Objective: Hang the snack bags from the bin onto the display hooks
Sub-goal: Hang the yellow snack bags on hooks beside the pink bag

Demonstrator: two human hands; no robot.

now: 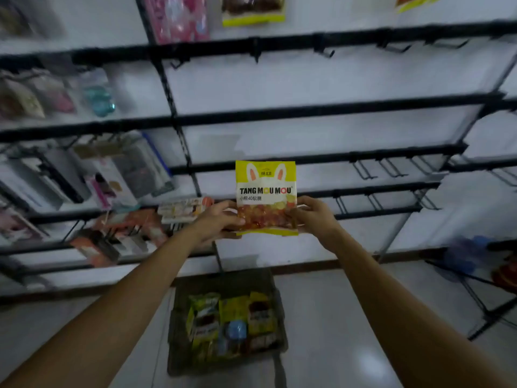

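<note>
Both arms reach forward and up toward a black display rack (307, 110) set against a white wall. The snack bag (265, 189) is held upright between the two hands, in front of the rack's lower bars: yellow top with white rabbit ears, "TANG MOU MOU" in dark print, orange and yellow sweets showing through a clear lower panel. The left hand (216, 219) grips the lower left corner, thumb on the front face and fingers curled behind. The right hand (313, 214) pinches the lower right edge, fingers bent round it. The bag's top edge sits about level with one crossbar; whether it touches a hook cannot be told. Black wire hooks (391, 166) jut from the bars to the right of the bag, with more on the upper bar (327, 51). The rack's left section carries hanging packaged goods (126, 169), blurred. Higher up hang a pink packet (179, 18) and a yellow-edged one (253, 9). Below the hands, on the pale glossy floor (349, 317), stands the dark bin (223, 281), close to the rack's foot. More snack bags (232, 323) lie in it in yellow, green and blue wrappers, their details too soft to read.
</note>
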